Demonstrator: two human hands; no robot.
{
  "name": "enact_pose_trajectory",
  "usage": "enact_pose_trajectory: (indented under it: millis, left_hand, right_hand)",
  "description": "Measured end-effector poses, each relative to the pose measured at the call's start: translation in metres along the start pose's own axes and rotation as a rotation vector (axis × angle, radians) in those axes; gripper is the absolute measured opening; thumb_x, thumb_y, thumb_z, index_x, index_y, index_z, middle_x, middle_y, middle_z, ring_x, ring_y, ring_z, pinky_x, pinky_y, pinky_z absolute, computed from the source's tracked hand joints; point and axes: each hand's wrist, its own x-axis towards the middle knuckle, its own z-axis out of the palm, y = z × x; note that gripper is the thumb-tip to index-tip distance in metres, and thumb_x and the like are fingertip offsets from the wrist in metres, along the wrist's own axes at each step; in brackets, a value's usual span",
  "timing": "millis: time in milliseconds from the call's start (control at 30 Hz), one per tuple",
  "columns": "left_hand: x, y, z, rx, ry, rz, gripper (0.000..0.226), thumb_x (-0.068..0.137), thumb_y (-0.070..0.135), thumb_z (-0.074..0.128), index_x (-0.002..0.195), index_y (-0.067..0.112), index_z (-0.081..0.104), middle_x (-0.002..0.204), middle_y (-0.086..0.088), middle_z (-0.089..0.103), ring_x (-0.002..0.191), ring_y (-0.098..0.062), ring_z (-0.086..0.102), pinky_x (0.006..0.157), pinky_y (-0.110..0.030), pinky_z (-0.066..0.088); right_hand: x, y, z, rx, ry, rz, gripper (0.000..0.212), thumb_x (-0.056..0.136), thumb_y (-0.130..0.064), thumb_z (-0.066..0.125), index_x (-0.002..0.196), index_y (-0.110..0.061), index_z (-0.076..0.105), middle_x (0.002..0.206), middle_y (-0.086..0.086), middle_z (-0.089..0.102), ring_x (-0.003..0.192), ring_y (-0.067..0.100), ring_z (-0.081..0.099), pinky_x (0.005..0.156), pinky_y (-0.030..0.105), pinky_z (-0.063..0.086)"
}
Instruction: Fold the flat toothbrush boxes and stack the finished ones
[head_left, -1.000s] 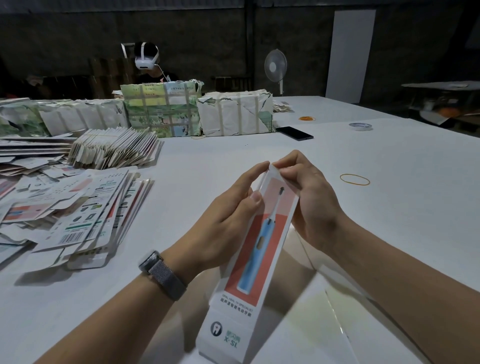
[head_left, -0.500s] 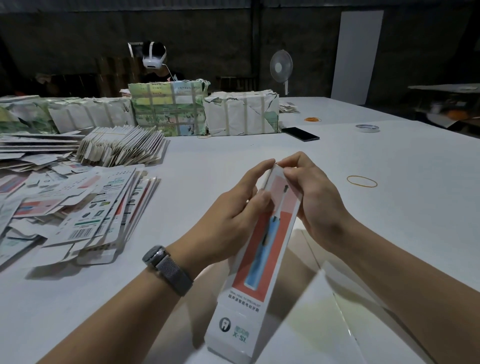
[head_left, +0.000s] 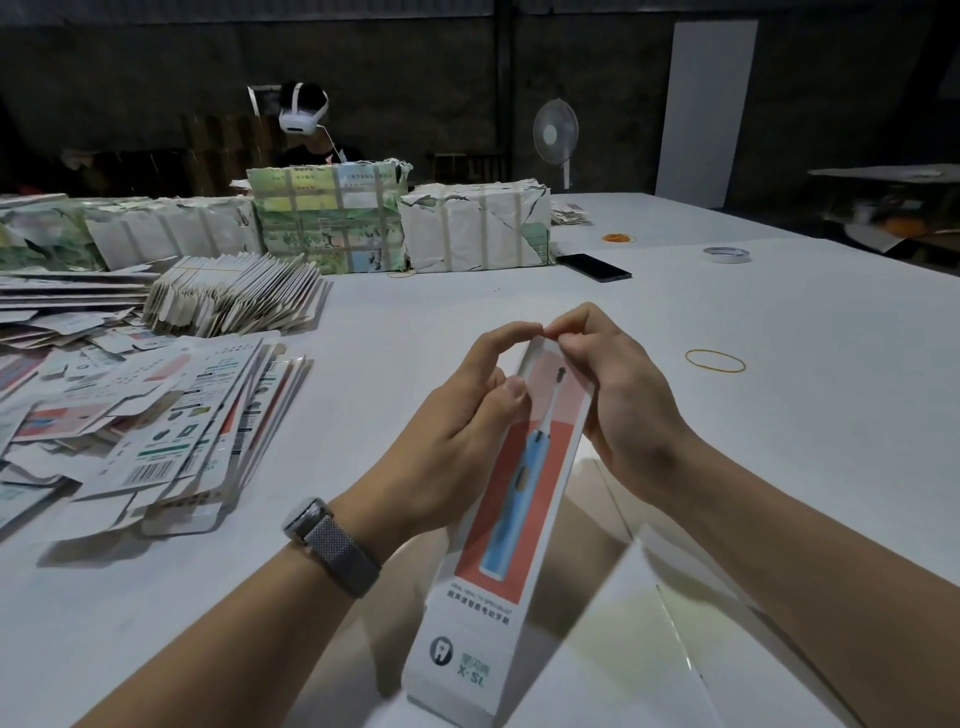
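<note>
Both hands (head_left: 535, 395) pinching toothbrush box (head_left: 511, 499) top end, white table (head_left: 779, 415) w/ flat boxes (head_left: 156, 431), dark room, fan (head_left: 556, 132)

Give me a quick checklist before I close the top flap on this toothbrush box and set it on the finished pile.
1. Box formed into a tube: ok, the toothbrush box stands opened out, printed face toward the camera.
2. Both hands on the far end: ok, left hand and right hand pinch it there.
3. Top flap tucked: cannot tell, fingertips cover it.
4. Bottom end closed: cannot tell, it faces away.
5. Landing spot: ok, bare table to the right, apart from the rubber band.
6. Flat blanks within reach: ok, pile of flat boxes lies to the left.
</note>
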Motion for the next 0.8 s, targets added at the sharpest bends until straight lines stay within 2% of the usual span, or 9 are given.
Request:
enact_pose_trajectory:
  millis: [100,167,267,367,467,567,700,800]
  left_hand:
    - [0.002,0.002,-0.001,0.0,0.066,0.018,0.031,0.098,0.045,0.033,0.126,0.058,0.036,0.085,0.011,0.063,0.074,-0.01,0.067,0.068,-0.024,0.054]
    - [0.003,0.002,-0.003,-0.007,0.113,0.011,0.031,0.098,0.045,0.033,0.127,0.055,0.035,0.092,-0.003,0.064,0.075,-0.014,0.069,0.068,-0.026,0.056]
    - [0.003,0.0,-0.008,0.019,0.172,0.015,0.035,0.099,0.042,0.033,0.133,0.047,0.034,0.092,-0.012,0.061,0.075,-0.019,0.068,0.07,-0.033,0.06]
    - [0.003,-0.003,-0.011,0.037,0.188,0.021,0.037,0.099,0.04,0.034,0.136,0.043,0.035,0.09,-0.014,0.059,0.075,-0.021,0.067,0.071,-0.039,0.061]
    - [0.004,-0.004,-0.011,0.065,0.2,0.044,0.038,0.1,0.039,0.034,0.138,0.042,0.035,0.085,-0.007,0.057,0.071,-0.013,0.063,0.067,-0.034,0.057]
    - [0.004,-0.005,-0.01,0.081,0.197,0.053,0.038,0.1,0.039,0.033,0.138,0.043,0.034,0.085,-0.008,0.056,0.071,-0.015,0.063,0.068,-0.036,0.058]
    - [0.003,-0.004,-0.01,0.057,0.208,0.026,0.038,0.099,0.043,0.033,0.137,0.046,0.032,0.089,-0.005,0.059,0.077,-0.016,0.068,0.073,-0.037,0.062]
    - [0.004,-0.005,-0.011,0.037,0.221,0.021,0.039,0.098,0.042,0.035,0.137,0.044,0.034,0.086,-0.006,0.06,0.075,-0.017,0.067,0.072,-0.038,0.062]
  right_hand:
    - [0.0,0.002,0.0,0.026,0.012,0.019,0.017,0.088,-0.041,0.041,0.091,-0.03,0.053,0.068,-0.009,0.06,0.066,0.006,0.06,0.06,0.023,0.052]
    - [0.001,0.002,0.0,0.044,0.005,0.014,0.015,0.088,-0.038,0.042,0.099,-0.033,0.05,0.074,-0.005,0.064,0.071,0.011,0.063,0.064,0.029,0.055]
    - [0.0,0.002,0.0,0.041,-0.01,-0.012,0.02,0.087,-0.03,0.048,0.106,-0.035,0.05,0.084,0.004,0.06,0.073,0.019,0.062,0.063,0.037,0.053]
    - [-0.001,0.003,0.001,0.053,-0.031,-0.033,0.015,0.089,-0.028,0.051,0.103,-0.033,0.053,0.078,-0.003,0.061,0.07,0.019,0.062,0.058,0.033,0.053]
    - [-0.001,0.002,0.0,0.058,-0.04,-0.041,0.007,0.091,-0.027,0.051,0.096,-0.031,0.054,0.075,-0.004,0.061,0.074,0.019,0.062,0.061,0.035,0.053]
    - [-0.002,0.002,0.001,0.077,-0.024,-0.031,0.011,0.089,-0.025,0.053,0.087,-0.035,0.057,0.074,-0.004,0.06,0.075,0.017,0.061,0.063,0.036,0.052]
    - [-0.002,0.003,0.002,0.061,0.004,-0.031,0.006,0.091,-0.029,0.053,0.097,-0.031,0.053,0.074,-0.005,0.063,0.075,0.017,0.062,0.067,0.036,0.053]
    - [-0.002,0.001,0.001,0.048,0.014,-0.033,0.008,0.09,-0.031,0.055,0.098,-0.03,0.054,0.077,-0.002,0.065,0.076,0.019,0.063,0.066,0.034,0.053]
